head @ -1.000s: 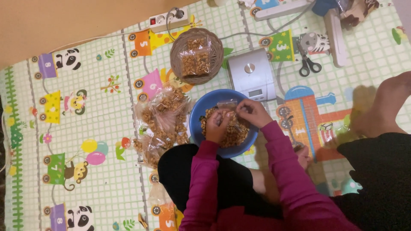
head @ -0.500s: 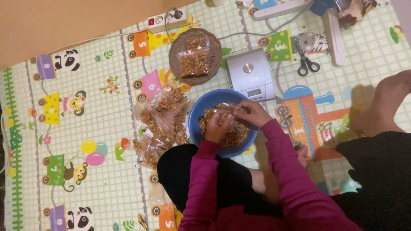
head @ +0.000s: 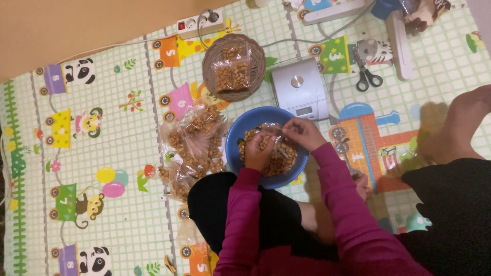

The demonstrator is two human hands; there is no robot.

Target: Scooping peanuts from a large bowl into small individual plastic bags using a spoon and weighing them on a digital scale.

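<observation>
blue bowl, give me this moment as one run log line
left hand: in blue bowl among nuts | right hand: holding clear bag over bowl | scale: behind bowl

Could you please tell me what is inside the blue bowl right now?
The blue bowl holds brown nut-like pieces. The left hand and right hand work in it with a clear bag. They cover much of the contents, and the bowl's bottom is hidden.

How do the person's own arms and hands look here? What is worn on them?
Both arms are covered by long magenta sleeves that reach the wrists, plain, with no pattern visible. The left hand and the right hand are bare: no gloves. No rings, watch or bracelet can be made out at this size.
</observation>
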